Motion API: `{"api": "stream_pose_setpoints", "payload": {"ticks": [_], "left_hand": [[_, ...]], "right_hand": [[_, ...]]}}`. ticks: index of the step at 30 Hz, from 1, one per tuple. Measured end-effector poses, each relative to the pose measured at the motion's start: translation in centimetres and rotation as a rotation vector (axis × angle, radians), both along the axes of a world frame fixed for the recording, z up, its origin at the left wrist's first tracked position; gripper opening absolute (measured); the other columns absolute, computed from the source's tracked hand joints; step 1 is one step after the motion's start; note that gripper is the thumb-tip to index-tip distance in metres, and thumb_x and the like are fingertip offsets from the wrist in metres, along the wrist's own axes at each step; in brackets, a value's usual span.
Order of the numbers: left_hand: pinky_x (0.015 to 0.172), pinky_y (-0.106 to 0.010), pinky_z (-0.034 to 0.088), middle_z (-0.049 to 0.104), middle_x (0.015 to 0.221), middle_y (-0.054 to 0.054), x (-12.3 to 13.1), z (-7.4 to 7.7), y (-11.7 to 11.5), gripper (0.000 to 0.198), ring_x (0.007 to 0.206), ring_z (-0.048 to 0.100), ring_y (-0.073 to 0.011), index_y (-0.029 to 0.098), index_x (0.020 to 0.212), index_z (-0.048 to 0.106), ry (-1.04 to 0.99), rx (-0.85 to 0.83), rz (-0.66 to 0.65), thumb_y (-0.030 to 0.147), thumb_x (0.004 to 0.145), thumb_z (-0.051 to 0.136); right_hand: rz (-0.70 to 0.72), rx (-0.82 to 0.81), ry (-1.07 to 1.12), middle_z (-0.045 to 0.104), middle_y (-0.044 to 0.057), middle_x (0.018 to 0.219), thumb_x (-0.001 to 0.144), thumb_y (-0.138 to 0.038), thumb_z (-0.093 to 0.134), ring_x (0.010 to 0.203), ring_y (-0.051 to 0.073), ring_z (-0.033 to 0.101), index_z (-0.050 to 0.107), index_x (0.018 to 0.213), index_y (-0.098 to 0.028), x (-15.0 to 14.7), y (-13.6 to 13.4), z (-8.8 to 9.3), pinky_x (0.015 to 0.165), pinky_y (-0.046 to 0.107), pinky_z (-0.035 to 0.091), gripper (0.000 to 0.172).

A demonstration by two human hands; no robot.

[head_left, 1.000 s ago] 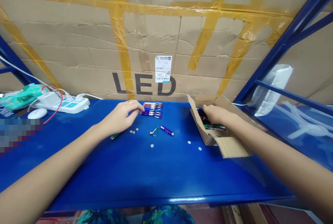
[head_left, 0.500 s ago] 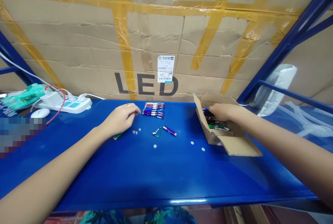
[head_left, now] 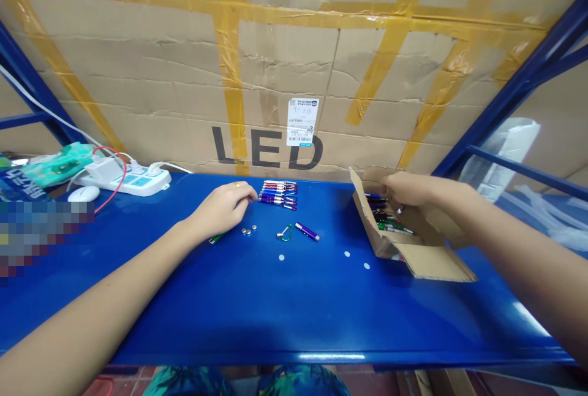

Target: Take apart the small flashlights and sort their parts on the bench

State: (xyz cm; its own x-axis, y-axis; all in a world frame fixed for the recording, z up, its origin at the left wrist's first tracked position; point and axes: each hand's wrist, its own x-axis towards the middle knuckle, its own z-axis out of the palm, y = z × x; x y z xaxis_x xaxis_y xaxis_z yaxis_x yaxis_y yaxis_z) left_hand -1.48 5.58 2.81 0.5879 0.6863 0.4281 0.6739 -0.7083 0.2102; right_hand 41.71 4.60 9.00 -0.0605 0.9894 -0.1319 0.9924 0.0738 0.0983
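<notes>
Head view: left hand (head_left: 224,208) palm-down on the blue bench (head_left: 294,310), fingers loosely curled, just beside rows of keychain penlights (head_left: 278,195). Right arm outstretched, right hand (head_left: 408,189) over loose penlights (head_left: 388,220) in a cardboard box (head_left: 441,268) at the bench's right end, fingers pressed together; any pinch impossible to tell.

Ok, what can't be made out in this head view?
Right hand: its fingers hide whether it holds any of the tubes in the cardboard box.
Green tube: one end hidden by the left hand.
Label on the carton: print too small to read.
Left end of the table: a pixelated patch blurs what lies there.
</notes>
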Motion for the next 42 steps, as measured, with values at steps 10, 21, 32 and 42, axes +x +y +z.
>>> {"api": "stream_pose_setpoints", "payload": {"ticks": [10,21,32,42], "left_hand": [[0.09,-0.041,0.05,0.068,0.104,-0.007,0.7,-0.1,-0.7,0.029,0.099,0.064,-0.0238,0.019,0.098,0.064,0.083,-0.062,-0.012,0.02,0.091,0.036],[0.091,-0.037,0.048,0.07,0.105,-0.005,0.0,0.0,0.2,0.029,0.096,0.064,-0.0219,0.021,0.1,0.067,0.215,-0.18,-0.05,0.021,0.091,0.04],[0.086,-0.032,0.049,0.07,0.105,-0.004,-0.6,0.9,0.0,0.027,0.095,0.064,-0.0197,0.024,0.1,0.07,0.237,-0.328,-0.133,0.021,0.087,0.046],[0.077,-0.03,0.049,0.069,0.107,-0.004,-0.7,0.7,-0.5,0.025,0.09,0.064,-0.0192,0.027,0.106,0.069,0.286,-0.443,-0.15,0.026,0.084,0.058]], "right_hand": [[0.521,-0.057,0.37,0.074,0.001,0.09,0.081,-0.019,0.056,0.08,0.017,0.065,0.072,0.09,-0.021,-10.0,-3.3,6.1,0.071,0.027,0.046,0.019],[0.572,-0.312,0.129,0.074,0.004,0.086,0.071,-0.003,0.054,0.072,0.018,0.062,0.074,0.08,-0.019,-15.2,0.7,0.7,0.061,0.028,0.041,0.027],[0.609,-0.304,0.233,0.075,0.007,0.107,0.079,-0.011,0.058,0.09,0.02,0.067,0.073,0.111,-0.017,-14.8,1.3,-0.6,0.075,0.029,0.048,0.035],[0.52,-0.082,0.341,0.072,0.007,0.111,0.088,-0.018,0.052,0.096,0.022,0.065,0.072,0.107,-0.02,-11.4,-1.5,1.0,0.084,0.034,0.049,0.027]]}}
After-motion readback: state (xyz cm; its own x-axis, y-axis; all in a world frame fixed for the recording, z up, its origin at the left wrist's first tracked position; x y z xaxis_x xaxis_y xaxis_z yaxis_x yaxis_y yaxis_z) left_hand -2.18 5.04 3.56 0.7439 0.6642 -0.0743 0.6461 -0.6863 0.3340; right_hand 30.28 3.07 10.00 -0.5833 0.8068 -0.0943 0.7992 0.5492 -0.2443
